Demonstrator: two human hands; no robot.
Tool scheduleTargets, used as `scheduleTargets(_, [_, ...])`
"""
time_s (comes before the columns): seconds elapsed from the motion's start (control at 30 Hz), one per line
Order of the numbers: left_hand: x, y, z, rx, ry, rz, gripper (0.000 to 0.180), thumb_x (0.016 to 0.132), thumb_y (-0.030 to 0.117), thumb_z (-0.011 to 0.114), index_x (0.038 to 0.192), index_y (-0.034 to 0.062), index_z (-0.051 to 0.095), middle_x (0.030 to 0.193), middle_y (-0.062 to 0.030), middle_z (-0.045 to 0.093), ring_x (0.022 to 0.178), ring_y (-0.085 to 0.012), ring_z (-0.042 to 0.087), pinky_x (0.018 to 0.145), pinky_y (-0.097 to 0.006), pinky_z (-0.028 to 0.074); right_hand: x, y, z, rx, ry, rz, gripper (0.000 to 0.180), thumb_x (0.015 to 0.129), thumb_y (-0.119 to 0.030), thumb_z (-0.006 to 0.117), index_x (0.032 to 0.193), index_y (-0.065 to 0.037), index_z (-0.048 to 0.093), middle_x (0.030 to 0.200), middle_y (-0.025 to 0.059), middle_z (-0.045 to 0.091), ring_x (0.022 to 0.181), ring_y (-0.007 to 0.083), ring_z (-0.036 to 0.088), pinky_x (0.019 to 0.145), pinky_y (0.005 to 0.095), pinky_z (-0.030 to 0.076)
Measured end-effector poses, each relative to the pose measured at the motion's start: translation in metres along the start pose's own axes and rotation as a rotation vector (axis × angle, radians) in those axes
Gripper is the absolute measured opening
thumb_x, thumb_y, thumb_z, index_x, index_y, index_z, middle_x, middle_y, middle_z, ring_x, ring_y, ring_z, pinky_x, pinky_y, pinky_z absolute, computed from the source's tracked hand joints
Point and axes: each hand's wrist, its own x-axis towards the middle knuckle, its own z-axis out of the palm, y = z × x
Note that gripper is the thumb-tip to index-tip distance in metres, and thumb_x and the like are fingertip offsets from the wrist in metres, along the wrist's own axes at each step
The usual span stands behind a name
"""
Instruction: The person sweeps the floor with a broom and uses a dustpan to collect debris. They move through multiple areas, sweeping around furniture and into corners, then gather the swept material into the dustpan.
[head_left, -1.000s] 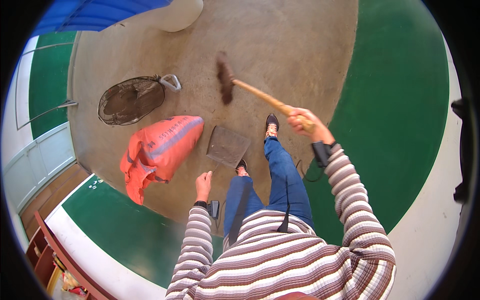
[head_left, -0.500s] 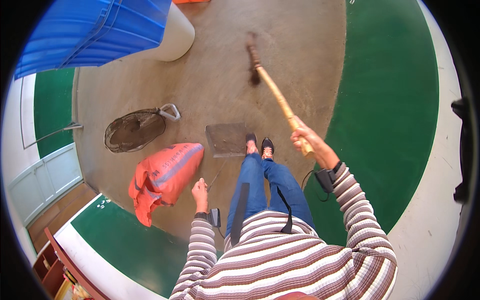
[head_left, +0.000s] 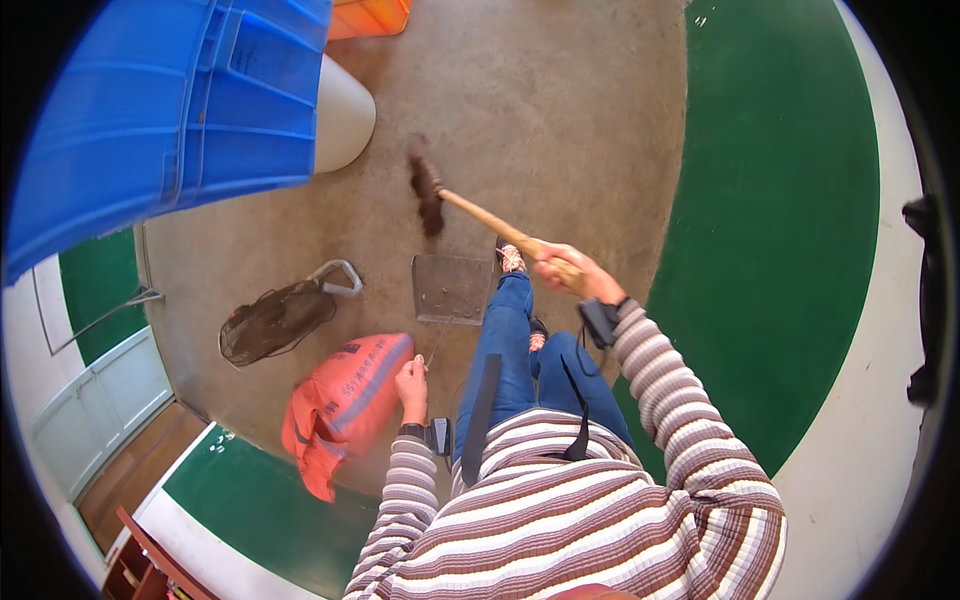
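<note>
My right hand [head_left: 577,272] is closed round the upper end of a broom's pale wooden handle. The broom [head_left: 487,219] slants down to the left, its dark bristle head on the concrete floor just beyond the dustpan, slightly blurred. A grey dustpan [head_left: 450,290] lies flat in front of my left foot, with specks of dirt in it. From it a thin rod-like handle runs back to my left hand [head_left: 411,384], whose closed fingers grip its end. Beside that hand lies a stuffed orange-red sack [head_left: 352,388] with a grey stripe.
A dark mesh landing net [head_left: 280,322] with a pale handle lies left of the dustpan. Large blue bins [head_left: 150,110], a white barrel [head_left: 345,115] and an orange crate [head_left: 368,15] stand at the far left. A green-painted wall [head_left: 770,220] borders the floor on the right.
The broom head has swung left and nearer, toward the dustpan, as my right hand moved left. My left foot has stepped ahead of the right. The blue bins fill more of the view.
</note>
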Motion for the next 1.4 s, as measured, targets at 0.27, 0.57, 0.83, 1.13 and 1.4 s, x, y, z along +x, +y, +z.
scheduleTargets(0.27, [0.064,0.060,0.026,0.189,-0.163,-0.032,0.040,0.088,0.034,0.056,0.064,0.0018,0.054,0.053,0.0006,0.044,0.053,-0.0081,0.039,0.049,-0.029,0.033,-0.102,-0.070,-0.042,0.461,0.528,0.024,0.017,0.081,-0.011,0.054,0.095,-0.009,0.045,0.071,-0.0009,0.050,0.048,0.0036,0.045,0.043,0.0187,0.040])
scheduleTargets(0.57, [0.097,0.156,0.078,0.190,-0.277,0.096,0.036,0.089,0.027,0.056,0.066,0.0002,0.054,0.057,0.0002,0.045,0.057,-0.0076,0.039,0.052,-0.026,0.035,-0.046,-0.137,-0.004,0.174,0.241,-0.151,0.054,0.084,-0.009,0.052,0.133,-0.016,0.031,0.069,0.0000,0.047,0.048,0.0066,0.046,0.042,0.0212,0.041])
scheduleTargets(0.83, [0.117,0.249,0.153,0.333,-0.330,0.148,0.035,0.088,0.027,0.058,0.066,0.0008,0.054,0.055,0.0005,0.043,0.056,-0.0076,0.038,0.051,-0.027,0.035,0.043,-0.240,-0.058,0.315,0.019,-0.335,0.032,0.085,-0.013,0.055,0.114,-0.007,0.043,0.078,-0.0008,0.050,0.062,0.0033,0.050,0.055,0.0182,0.043])
scheduleTargets(1.13, [0.128,0.311,0.220,0.377,-0.406,0.215,0.036,0.088,0.029,0.057,0.065,0.0015,0.053,0.055,-0.0001,0.043,0.055,-0.0076,0.039,0.051,-0.027,0.035,-0.106,-0.248,-0.168,0.769,0.313,-0.174,0.028,0.083,-0.009,0.051,0.109,-0.015,0.042,0.071,0.0034,0.048,0.050,0.0070,0.044,0.046,0.0230,0.039])
scheduleTargets(1.4, [0.129,0.349,0.257,0.427,-0.452,0.224,0.036,0.088,0.028,0.058,0.065,0.0015,0.053,0.057,0.0017,0.045,0.056,-0.0066,0.039,0.052,-0.026,0.035,-0.154,-0.378,-0.205,-0.265,0.616,-0.310,0.079,0.078,-0.002,0.050,0.145,-0.023,0.015,0.067,0.0089,0.053,0.043,0.0140,0.051,0.038,0.0281,0.044])
